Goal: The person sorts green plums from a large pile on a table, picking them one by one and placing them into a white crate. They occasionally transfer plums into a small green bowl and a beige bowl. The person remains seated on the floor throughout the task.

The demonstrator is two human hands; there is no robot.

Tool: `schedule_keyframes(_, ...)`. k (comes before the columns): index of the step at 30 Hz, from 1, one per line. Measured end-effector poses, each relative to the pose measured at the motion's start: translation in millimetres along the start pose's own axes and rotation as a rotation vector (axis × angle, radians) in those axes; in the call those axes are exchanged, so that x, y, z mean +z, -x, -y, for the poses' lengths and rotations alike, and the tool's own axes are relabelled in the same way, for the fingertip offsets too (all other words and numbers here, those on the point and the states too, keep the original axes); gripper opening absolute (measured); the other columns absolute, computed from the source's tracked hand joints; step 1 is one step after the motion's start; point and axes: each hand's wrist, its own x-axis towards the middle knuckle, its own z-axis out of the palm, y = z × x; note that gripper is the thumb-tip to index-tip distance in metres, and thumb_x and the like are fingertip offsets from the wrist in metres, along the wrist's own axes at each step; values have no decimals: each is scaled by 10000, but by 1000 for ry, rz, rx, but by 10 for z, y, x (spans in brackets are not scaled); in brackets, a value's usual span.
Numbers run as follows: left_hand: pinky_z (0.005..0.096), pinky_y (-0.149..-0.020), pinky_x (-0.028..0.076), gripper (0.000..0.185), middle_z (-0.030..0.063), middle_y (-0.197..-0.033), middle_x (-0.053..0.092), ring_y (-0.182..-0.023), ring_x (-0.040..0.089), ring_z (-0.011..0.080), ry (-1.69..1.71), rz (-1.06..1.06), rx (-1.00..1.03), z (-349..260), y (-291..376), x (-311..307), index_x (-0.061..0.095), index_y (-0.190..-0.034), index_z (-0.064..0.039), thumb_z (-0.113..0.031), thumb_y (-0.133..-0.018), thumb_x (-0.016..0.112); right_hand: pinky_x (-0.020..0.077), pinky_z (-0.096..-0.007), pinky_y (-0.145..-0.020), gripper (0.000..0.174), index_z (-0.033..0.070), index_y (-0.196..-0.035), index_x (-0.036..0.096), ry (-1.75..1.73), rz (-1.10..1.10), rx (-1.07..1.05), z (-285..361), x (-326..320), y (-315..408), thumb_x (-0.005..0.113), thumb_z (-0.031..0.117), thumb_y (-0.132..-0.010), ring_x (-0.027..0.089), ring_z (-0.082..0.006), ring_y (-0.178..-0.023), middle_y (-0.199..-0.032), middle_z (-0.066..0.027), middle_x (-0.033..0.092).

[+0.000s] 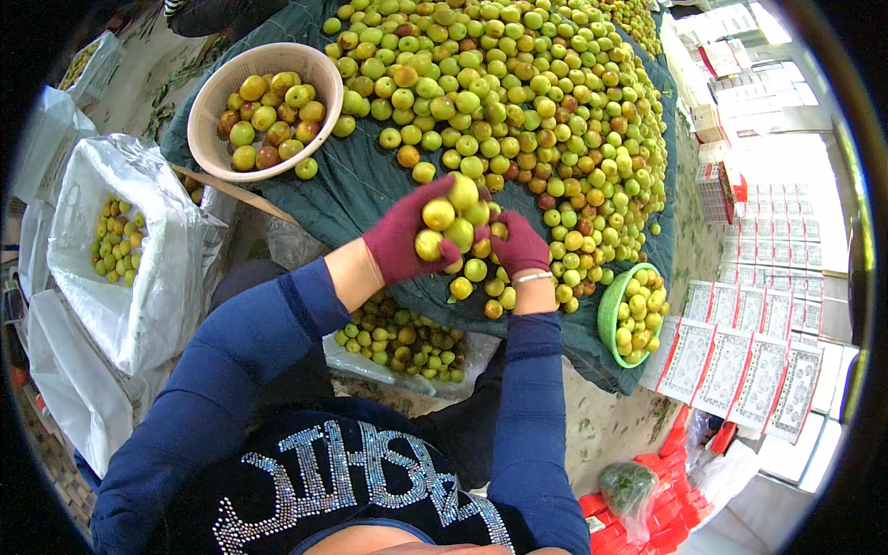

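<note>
Several green-yellow jujubes (439, 214) are gathered in my left hand (409, 232), which wears a maroon glove and curls around them. Close to its right is my right hand (520, 243), gloved alike, with its fingertips at a jujube (498, 230); whether it grips that fruit is hard to tell. Loose jujubes (475, 270) lie just below and between the hands. Beyond them a large heap of green and reddish jujubes (555, 90) spreads over a dark green cloth (333, 201).
A pink plastic basket (198, 132) of jujubes stands upper left, a green basket (607, 312) of them at right. Plastic-lined containers hold more jujubes, one at left (159, 187) and one below my forearms (479, 354). Printed cartons (735, 354) and red bags (676, 485) lie at right.
</note>
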Motion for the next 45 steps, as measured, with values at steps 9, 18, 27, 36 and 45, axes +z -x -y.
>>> schedule_keyframes(9, 238, -620, 533, 454, 123, -1251, 583, -1077, 615, 230, 69, -90, 348, -388, 139, 118, 570, -1273, -107, -431, -960, 621, 512, -430, -933, 425, 137, -1137, 663, -71, -204, 51, -165, -239, -194, 763, 273, -747, 626, -362, -1083, -1175, -150, 630)
schedule_keyframes(18, 266, -644, 535, 427, 160, -1293, 549, -1102, 582, 264, 107, -20, 399, -478, 197, 104, 574, -1274, -85, -380, -969, 618, 528, -452, -923, 494, 232, -1346, 512, -143, -52, -128, 145, 129, -322, 659, 234, -875, 640, -376, -1067, -1194, -199, 605)
schedule_keyframes(27, 259, -620, 537, 410, 116, -1182, 589, -1032, 619, 229, 74, -67, 443, -554, 274, 155, 588, -1222, -102, -409, -953, 627, 500, -295, -587, 214, 151, -1100, 605, -1591, 19, 149, 209, -42, -195, 603, 321, -971, 640, -184, -810, -963, -37, 657)
schedule_keyframes(36, 265, -650, 532, 435, 165, -1271, 550, -1090, 589, 267, 80, 35, 472, -610, 380, 163, 561, -1274, -73, -374, -965, 613, 557, -469, -773, 222, 185, -1032, 671, 519, 222, -13, 1138, 132, -118, 647, 328, -864, 711, -331, -932, -976, -101, 739)
schedule_keyframes(45, 279, -634, 553, 403, 115, -1167, 617, -1055, 621, 251, 58, -77, 468, -502, 801, 659, 606, -1192, -117, -417, -928, 659, 551, -458, -691, 251, 167, -1077, 681, 476, 48, -78, 1231, 30, 110, 644, 292, -861, 710, -306, -881, -925, -130, 723)
